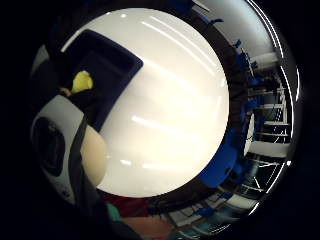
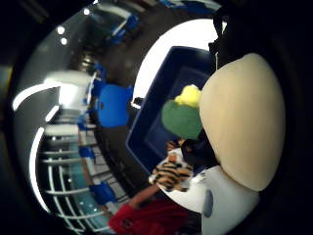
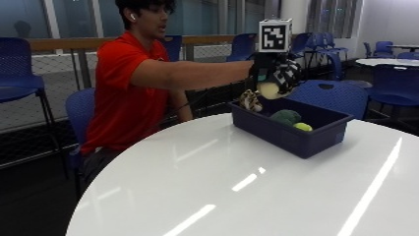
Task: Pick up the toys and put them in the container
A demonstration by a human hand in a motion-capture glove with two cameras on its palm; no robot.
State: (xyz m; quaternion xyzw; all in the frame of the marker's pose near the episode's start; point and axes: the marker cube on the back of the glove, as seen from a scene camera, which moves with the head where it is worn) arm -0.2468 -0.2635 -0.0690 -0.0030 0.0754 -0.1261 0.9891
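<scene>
Striped toy, outside view unclear.

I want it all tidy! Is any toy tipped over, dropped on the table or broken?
Nothing stands out. The blue container sits flat on the white table with a green toy and a yellow toy inside. The gloved right hand holds a tiger-striped toy above the container's edge. No toy lies on the table.

Glossy white table, apparently plastic blue container, plush striped toy.
</scene>
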